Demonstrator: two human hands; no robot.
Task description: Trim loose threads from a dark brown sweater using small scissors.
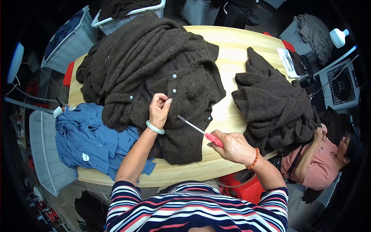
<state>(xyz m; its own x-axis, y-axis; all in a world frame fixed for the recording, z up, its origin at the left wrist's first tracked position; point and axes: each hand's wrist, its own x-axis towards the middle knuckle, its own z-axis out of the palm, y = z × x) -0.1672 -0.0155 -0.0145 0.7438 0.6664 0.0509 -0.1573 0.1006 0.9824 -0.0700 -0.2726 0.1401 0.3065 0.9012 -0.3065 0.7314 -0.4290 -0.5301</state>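
A large heap of dark brown knit cardigans [147,58] with shiny round buttons [174,91] covers the left and middle of the wooden table. My left hand [159,110], with a pale bangle at the wrist, is over the front of the heap beside the buttons. Its thumb and fingers are pinched together, and what they hold, if anything, is too small to make out. My right hand [236,148] grips a red-handled tool with a thin metal shaft [213,140], like a screwdriver. The shaft's tip points up and left over the knit, toward my left hand.
Blue garments [94,135] lie at the table's front left corner. On the right rests another brown knit pile [274,104], with a co-worker's hands [319,134] at its edge. White bins [73,38] of cloth stand behind. A red stool [243,189] sits under the front edge.
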